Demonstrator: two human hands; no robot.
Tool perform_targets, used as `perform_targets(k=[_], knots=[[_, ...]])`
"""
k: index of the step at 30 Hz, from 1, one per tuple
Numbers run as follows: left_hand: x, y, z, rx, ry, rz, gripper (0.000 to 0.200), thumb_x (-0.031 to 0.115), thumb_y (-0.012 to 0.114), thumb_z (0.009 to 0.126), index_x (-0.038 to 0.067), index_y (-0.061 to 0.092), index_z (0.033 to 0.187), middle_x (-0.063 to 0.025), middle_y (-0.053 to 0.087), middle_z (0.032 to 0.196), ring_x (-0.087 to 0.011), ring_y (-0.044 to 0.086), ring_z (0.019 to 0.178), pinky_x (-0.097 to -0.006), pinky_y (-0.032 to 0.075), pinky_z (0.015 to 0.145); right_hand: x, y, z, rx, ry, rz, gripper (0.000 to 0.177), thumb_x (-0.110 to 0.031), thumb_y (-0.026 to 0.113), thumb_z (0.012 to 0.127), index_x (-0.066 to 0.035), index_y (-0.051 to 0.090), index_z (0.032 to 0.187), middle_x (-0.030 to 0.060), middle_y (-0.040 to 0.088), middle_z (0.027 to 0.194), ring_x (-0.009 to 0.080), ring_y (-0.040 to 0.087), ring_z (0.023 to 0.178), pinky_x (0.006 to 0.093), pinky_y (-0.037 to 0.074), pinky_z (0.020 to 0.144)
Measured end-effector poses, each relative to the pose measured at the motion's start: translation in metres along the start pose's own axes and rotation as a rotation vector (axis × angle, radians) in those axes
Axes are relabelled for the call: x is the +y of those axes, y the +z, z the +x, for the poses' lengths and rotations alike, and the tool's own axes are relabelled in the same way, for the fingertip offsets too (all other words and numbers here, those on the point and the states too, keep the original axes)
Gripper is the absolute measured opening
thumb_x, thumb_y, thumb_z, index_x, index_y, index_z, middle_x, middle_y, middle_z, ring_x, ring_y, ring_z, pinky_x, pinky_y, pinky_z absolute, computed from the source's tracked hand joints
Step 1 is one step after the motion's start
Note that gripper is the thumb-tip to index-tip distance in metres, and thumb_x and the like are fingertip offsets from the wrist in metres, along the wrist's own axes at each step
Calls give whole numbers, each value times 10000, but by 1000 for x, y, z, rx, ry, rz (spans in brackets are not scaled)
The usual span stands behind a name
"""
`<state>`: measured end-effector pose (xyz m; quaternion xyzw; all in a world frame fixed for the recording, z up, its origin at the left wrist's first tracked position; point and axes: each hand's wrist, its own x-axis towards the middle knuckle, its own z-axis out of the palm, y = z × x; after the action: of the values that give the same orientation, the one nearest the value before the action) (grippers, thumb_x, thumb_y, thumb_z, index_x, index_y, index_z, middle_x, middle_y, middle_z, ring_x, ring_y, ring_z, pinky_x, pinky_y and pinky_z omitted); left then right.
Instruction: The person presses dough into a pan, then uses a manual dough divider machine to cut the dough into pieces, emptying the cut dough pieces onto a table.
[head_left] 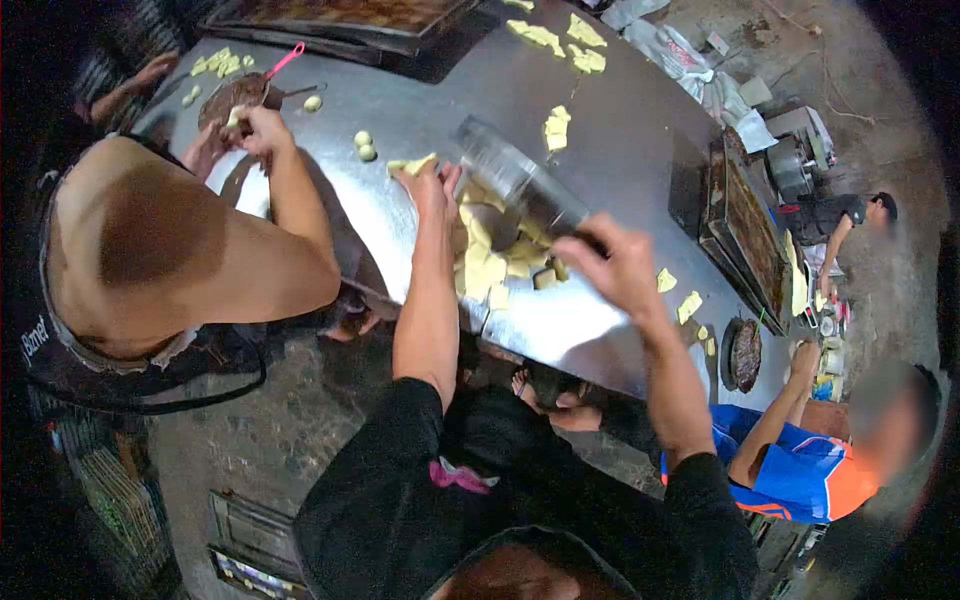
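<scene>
My left hand [428, 188] is over the metal table, fingers bent around a piece of pale yellow dough [411, 165]. To its right, my right hand [618, 262] is closed on the near end of a wide blade-like tool [520, 172], which is blurred and tilted above the dough. Beneath and beside the tool lies a pile of yellow dough pieces [482, 270], with a dark round shape among them. Small dough balls [364, 145] rest left of my left hand.
The metal table [400, 95] carries scattered dough pieces [557, 128], a bowl of dark filling [235, 98] and stacked trays [742, 225]. A co-worker [180, 230] is close on the left, hands over the bowl. Another person [815, 455] is at the right end.
</scene>
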<state>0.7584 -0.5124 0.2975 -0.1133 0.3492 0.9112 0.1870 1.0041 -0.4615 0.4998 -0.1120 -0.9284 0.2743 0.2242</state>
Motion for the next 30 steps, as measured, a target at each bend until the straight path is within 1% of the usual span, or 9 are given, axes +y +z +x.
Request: perform_targets(k=[1,7,9,10,13,15,27,29,30], knots=[[12,-2,0,-66,-86,78,912,45,583,840,94,-85,1460,-201,236,1409,-397,507,1040,-446,562,753,4,-14,10,4,43,-16,302,-297,770,786,-21,683,873,117,651,714,155,611,599,305,474,555],[39,7,-32,118,-53,379,906,83,577,851,83,-60,1495,-235,222,1439,-382,480,1134,-459,496,908,29,-52,36,-5,313,143,261,-231,749,812,10,651,833,19,575,643,69,487,595,255,402,530],[21,4,-42,120,472,1081,792,121,591,847,12,133,1485,-251,212,1477,-392,443,1208,-437,358,1055,31,-49,35,9,321,156,263,-227,752,809,14,648,831,16,563,631,65,478,590,251,394,525],[7,6,-55,-74,522,952,653,189,599,848,-38,340,1403,-270,272,1470,-393,384,1286,-420,231,1123,30,-44,31,45,246,136,263,-225,753,808,13,648,837,17,558,621,65,477,585,250,392,522],[-45,40,-105,-519,-3,1343,509,247,649,753,-54,554,1153,-244,592,1169,-413,547,1100,-431,421,951,21,-33,20,90,150,74,267,-234,762,801,1,653,863,44,576,623,74,504,581,257,408,516],[-90,36,-134,-836,408,1439,537,229,643,714,41,552,1209,-225,511,1287,-369,414,1271,-604,256,1030,20,-25,16,100,93,51,272,-247,765,797,-9,654,869,74,598,637,90,538,576,276,429,520],[-145,47,-92,-808,913,1388,561,342,572,788,172,487,1316,-143,421,1383,-338,303,1338,-685,106,1057,63,-25,-10,86,174,35,280,-254,769,785,-20,634,862,121,610,648,170,581,549,298,457,528],[-95,100,-95,-1170,500,2074,604,475,555,783,192,507,1313,-113,449,1372,-311,311,1339,-674,84,1067,72,-23,-15,184,38,81,254,-191,781,773,-16,599,799,64,530,596,103,487,529,269,409,504],[-93,99,-94,-1336,663,2145,643,551,552,759,201,539,1298,-93,477,1370,-307,329,1333,-685,57,1064,73,-22,-18,215,26,76,244,-181,785,772,-17,607,810,60,546,595,98,501,527,265,414,498]])
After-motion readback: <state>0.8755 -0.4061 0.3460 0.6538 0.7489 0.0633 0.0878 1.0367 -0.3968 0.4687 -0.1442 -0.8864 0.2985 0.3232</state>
